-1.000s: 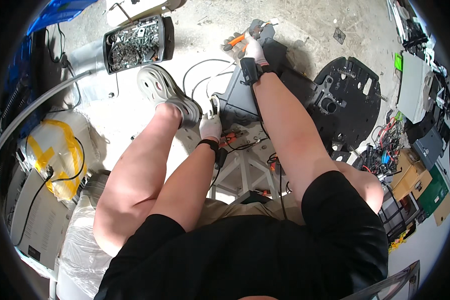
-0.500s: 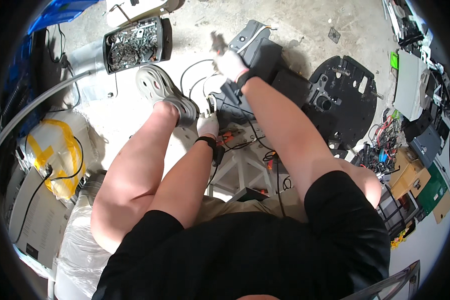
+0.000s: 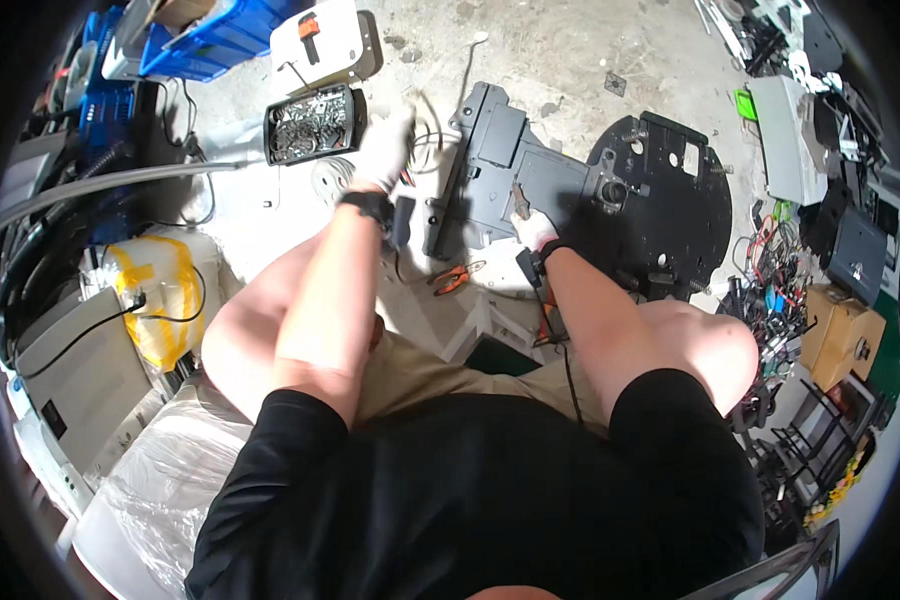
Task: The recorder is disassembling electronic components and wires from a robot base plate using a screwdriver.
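My left hand (image 3: 386, 152), white-gloved and blurred by motion, is closed around a bundle of thin cables (image 3: 427, 148) left of the dark grey plastic housing (image 3: 555, 178). The cables loop between the hand and the housing's left edge. In my gloved right hand (image 3: 536, 229) is a tool with short grey jaws, which looks like pliers (image 3: 521, 203); its handles are hidden in my palm. The jaws point away from me, over the housing's near part. A round black plate (image 3: 670, 225) adjoins the housing on the right.
Orange-handled pliers (image 3: 457, 279) lie on the pale stand between my legs. A black tray (image 3: 312, 125) full of screws stands at the far left, by a white box (image 3: 315, 45) and blue crates (image 3: 215, 40). Tangled wires (image 3: 765, 275) and a cardboard box (image 3: 840, 335) are at right.
My left hand has moved away from me and left with the cables. My right hand has come back toward me and right, above the housing. The whole view has shifted.
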The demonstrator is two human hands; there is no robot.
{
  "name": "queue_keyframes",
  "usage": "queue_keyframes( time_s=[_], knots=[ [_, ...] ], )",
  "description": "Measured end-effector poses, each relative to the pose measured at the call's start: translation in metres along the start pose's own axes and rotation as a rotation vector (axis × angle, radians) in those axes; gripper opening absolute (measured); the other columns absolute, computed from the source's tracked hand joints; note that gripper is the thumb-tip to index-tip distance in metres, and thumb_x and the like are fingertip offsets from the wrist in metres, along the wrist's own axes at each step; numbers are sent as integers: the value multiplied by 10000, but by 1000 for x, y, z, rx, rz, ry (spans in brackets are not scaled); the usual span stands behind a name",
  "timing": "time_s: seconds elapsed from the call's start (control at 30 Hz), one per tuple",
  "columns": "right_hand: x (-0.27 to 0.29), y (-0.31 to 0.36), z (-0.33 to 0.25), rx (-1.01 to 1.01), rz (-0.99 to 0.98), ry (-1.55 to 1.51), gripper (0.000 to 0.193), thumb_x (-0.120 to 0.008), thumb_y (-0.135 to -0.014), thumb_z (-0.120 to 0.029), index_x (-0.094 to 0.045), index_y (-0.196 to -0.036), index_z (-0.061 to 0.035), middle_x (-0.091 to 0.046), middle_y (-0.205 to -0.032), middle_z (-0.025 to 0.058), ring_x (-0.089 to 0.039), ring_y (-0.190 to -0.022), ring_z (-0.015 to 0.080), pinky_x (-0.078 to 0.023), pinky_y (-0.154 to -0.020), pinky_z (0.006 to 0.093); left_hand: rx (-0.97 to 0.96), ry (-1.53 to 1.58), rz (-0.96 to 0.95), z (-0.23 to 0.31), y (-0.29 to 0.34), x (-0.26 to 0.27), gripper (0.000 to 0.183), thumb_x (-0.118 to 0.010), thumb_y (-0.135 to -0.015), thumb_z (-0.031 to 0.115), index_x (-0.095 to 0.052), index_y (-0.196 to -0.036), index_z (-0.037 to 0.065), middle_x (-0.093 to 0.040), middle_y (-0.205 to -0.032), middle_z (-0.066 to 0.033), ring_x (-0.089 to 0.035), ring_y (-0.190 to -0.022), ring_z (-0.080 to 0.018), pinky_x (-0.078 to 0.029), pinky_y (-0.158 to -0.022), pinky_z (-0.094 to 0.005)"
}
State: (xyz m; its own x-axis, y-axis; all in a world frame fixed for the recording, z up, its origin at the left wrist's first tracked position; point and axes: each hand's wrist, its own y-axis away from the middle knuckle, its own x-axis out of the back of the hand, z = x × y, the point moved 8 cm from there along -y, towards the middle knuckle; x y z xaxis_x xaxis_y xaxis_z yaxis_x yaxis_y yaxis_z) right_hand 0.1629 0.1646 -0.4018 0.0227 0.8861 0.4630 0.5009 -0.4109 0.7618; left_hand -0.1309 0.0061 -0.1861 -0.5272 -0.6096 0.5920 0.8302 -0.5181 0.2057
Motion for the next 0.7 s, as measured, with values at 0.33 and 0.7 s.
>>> queue_keyframes(
  time_s=[0.33,0.7],
  knots=[
    [-23,95,-21,353,-116,277,483,-576,-845,-467,-672,-997,-18,-673,-899,221,-655,-859,367,-500,-752,427,-290,394,100,260,96,191,267,-560,-939,350,-574,-815,114,-525,-673,17,-447,-520,-77,-350,-483,-219],
    [-9,163,30,386,-157,927,336,-582,-786,-268,-709,-1035,-81,-679,-1050,143,-654,-994,278,-518,-843,380,-784,730,29,457,212,241,223,-652,-884,322,-533,-792,157,-457,-593,60,-444,-483,-70,-380,-426,-226]
  ],
)
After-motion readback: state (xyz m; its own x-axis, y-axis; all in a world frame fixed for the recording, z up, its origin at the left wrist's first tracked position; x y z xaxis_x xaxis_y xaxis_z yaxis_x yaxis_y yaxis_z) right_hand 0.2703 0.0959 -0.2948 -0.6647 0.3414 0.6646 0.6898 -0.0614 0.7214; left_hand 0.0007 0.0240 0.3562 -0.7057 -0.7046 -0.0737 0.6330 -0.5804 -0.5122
